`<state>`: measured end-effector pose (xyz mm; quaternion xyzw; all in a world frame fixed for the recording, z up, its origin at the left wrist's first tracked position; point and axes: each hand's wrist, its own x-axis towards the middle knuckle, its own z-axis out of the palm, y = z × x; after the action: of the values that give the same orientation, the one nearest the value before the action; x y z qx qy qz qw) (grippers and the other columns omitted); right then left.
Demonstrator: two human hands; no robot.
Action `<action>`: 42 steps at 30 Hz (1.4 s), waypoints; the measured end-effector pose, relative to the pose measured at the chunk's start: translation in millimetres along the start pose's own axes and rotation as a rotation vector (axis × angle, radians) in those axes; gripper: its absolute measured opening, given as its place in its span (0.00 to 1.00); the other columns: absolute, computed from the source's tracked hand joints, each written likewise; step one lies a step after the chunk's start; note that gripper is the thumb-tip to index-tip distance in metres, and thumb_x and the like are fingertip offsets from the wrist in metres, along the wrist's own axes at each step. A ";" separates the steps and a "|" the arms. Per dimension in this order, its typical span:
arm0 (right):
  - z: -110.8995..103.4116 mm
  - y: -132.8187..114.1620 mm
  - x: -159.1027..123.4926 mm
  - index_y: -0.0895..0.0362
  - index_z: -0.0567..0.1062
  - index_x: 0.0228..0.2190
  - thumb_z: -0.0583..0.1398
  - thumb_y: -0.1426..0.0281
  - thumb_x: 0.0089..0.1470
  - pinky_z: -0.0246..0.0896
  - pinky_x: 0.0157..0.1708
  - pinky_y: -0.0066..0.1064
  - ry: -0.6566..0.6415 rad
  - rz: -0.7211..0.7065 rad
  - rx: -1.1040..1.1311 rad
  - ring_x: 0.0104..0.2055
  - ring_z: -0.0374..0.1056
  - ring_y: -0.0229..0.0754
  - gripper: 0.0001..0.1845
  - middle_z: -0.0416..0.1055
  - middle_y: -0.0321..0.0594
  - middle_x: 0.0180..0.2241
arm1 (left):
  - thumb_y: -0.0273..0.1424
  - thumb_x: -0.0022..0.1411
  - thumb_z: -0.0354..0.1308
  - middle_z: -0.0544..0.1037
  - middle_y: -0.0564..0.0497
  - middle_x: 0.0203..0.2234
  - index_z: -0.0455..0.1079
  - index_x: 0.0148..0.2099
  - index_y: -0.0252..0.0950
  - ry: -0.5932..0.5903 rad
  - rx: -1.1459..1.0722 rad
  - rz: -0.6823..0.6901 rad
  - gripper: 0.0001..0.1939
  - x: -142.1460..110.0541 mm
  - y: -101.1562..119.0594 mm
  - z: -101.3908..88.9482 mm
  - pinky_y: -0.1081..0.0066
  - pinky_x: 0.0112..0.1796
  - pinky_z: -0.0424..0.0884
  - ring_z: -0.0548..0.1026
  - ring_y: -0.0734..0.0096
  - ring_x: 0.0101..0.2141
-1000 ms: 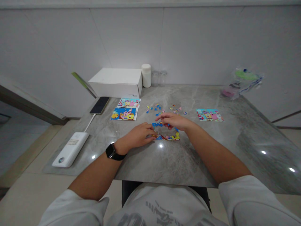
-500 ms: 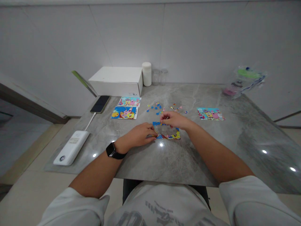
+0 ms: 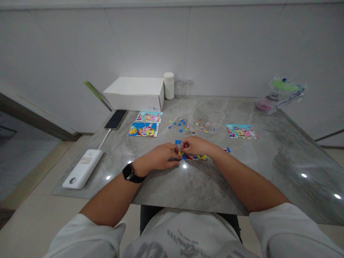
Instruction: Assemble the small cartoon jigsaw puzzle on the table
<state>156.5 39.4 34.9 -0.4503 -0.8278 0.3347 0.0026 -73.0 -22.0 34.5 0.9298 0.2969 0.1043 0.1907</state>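
A partly assembled jigsaw puzzle with a blue and yellow border lies on the table before me, much of it behind my right hand. My left hand rests at the puzzle's left edge, fingertips touching it, with thumb and forefinger apart. Over the puzzle's left side, my right hand is closed in a pinch on a small puzzle piece, mostly covered by the fingers. Beyond the hands lie several loose puzzle pieces, blue, yellow and pink. Another loose piece sits beside my right forearm.
Picture cards lie left of the pieces, and another picture card lies right. A phone is cabled to a white power bank. At the back stand a white box, a white bottle, glass jars and a plastic bag.
My right hand has moved from the puzzle's upper edge down and slightly left, closer to my left hand. The loose piece by my right forearm has come into sight. My left hand stays at the puzzle.
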 end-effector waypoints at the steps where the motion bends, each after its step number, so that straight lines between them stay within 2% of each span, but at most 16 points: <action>1: 0.6 -0.6 0.1 0.54 0.83 0.34 0.65 0.75 0.53 0.60 0.31 0.26 -0.003 0.005 -0.010 0.32 0.75 0.38 0.07 0.82 0.34 0.31 | 0.38 0.71 0.64 0.80 0.45 0.49 0.83 0.53 0.43 0.000 0.001 -0.001 0.13 0.1 0.0 0.1 0.62 0.52 0.73 0.77 0.59 0.49; 6: 2.5 -6.7 -1.3 0.52 0.84 0.34 0.66 0.75 0.54 0.60 0.32 0.27 0.030 0.008 -0.077 0.33 0.76 0.40 0.08 0.83 0.34 0.31 | 0.39 0.72 0.64 0.80 0.45 0.49 0.83 0.54 0.44 -0.001 -0.001 0.002 0.13 -0.1 -0.2 0.7 0.62 0.53 0.72 0.77 0.59 0.50; 12: 5.4 -13.6 -3.2 0.52 0.85 0.36 0.67 0.71 0.55 0.61 0.35 0.30 0.070 0.037 -0.201 0.38 0.77 0.44 0.07 0.84 0.39 0.36 | 0.38 0.71 0.64 0.80 0.45 0.49 0.83 0.54 0.43 -0.010 0.001 -0.010 0.13 -0.4 2.6 -1.5 0.61 0.52 0.72 0.77 0.58 0.49; 17: 6.3 -14.7 -4.0 0.52 0.86 0.39 0.67 0.71 0.56 0.61 0.35 0.30 0.060 0.058 -0.209 0.37 0.77 0.44 0.09 0.84 0.39 0.36 | 0.38 0.71 0.64 0.80 0.46 0.50 0.83 0.54 0.44 0.001 -0.010 -0.008 0.13 -0.8 3.3 -1.8 0.61 0.53 0.72 0.77 0.59 0.50; 23: 8.1 -13.8 -6.0 0.50 0.86 0.38 0.68 0.71 0.55 0.62 0.37 0.31 0.064 0.010 -0.212 0.39 0.77 0.45 0.08 0.84 0.40 0.36 | 0.38 0.71 0.64 0.80 0.46 0.51 0.83 0.53 0.44 0.015 -0.006 0.006 0.12 -1.1 1.0 0.8 0.62 0.54 0.72 0.77 0.60 0.50; 28: 12.7 -14.7 -7.4 0.50 0.86 0.37 0.68 0.68 0.57 0.61 0.37 0.33 0.098 0.012 -0.294 0.43 0.77 0.49 0.06 0.84 0.43 0.38 | 0.36 0.71 0.65 0.82 0.47 0.51 0.82 0.53 0.42 0.014 -0.005 0.000 0.12 -0.5 -0.1 -0.7 0.63 0.54 0.71 0.78 0.60 0.50; 31: 10.7 -13.1 -6.9 0.50 0.86 0.36 0.69 0.67 0.57 0.61 0.37 0.33 0.097 0.003 -0.267 0.42 0.77 0.49 0.05 0.84 0.41 0.38 | 0.35 0.71 0.64 0.83 0.47 0.49 0.81 0.53 0.41 0.010 -0.037 -0.003 0.11 0.6 -2.2 -2.2 0.63 0.54 0.70 0.79 0.61 0.50; 34: -2.8 -9.4 -8.2 0.52 0.86 0.36 0.68 0.68 0.59 0.62 0.40 0.33 0.155 -0.017 -0.185 0.41 0.77 0.46 0.04 0.84 0.41 0.37 | 0.35 0.72 0.63 0.84 0.48 0.44 0.81 0.49 0.40 0.008 -0.053 -0.017 0.08 1.3 -5.0 -5.3 0.64 0.52 0.70 0.79 0.63 0.46; 36: -18.4 -6.4 -11.8 0.53 0.85 0.36 0.66 0.68 0.62 0.63 0.42 0.33 0.253 -0.021 -0.134 0.41 0.77 0.45 0.06 0.84 0.43 0.38 | 0.35 0.73 0.61 0.84 0.48 0.41 0.81 0.45 0.38 0.033 -0.063 -0.025 0.09 1.0 -6.5 -9.6 0.65 0.50 0.71 0.79 0.64 0.43; 39: -45.9 -1.6 -22.5 0.54 0.85 0.37 0.66 0.69 0.62 0.64 0.41 0.33 0.361 0.025 -0.096 0.39 0.76 0.44 0.06 0.83 0.42 0.38 | 0.37 0.74 0.59 0.83 0.47 0.40 0.80 0.42 0.37 0.149 -0.078 -0.055 0.11 -0.5 -9.3 -20.4 0.66 0.48 0.71 0.79 0.65 0.42; 42: -70.3 4.0 -36.7 0.53 0.85 0.38 0.66 0.66 0.61 0.64 0.39 0.33 0.438 0.052 -0.090 0.37 0.75 0.44 0.07 0.83 0.41 0.36 | 0.37 0.74 0.59 0.83 0.48 0.39 0.79 0.44 0.38 0.295 -0.028 -0.147 0.11 -1.0 -16.0 -35.8 0.66 0.45 0.71 0.78 0.66 0.41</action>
<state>202.8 52.2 98.2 -0.5332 -0.8095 0.1918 0.1536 -92.9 -0.1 60.1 0.8775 0.3876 0.2293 0.1650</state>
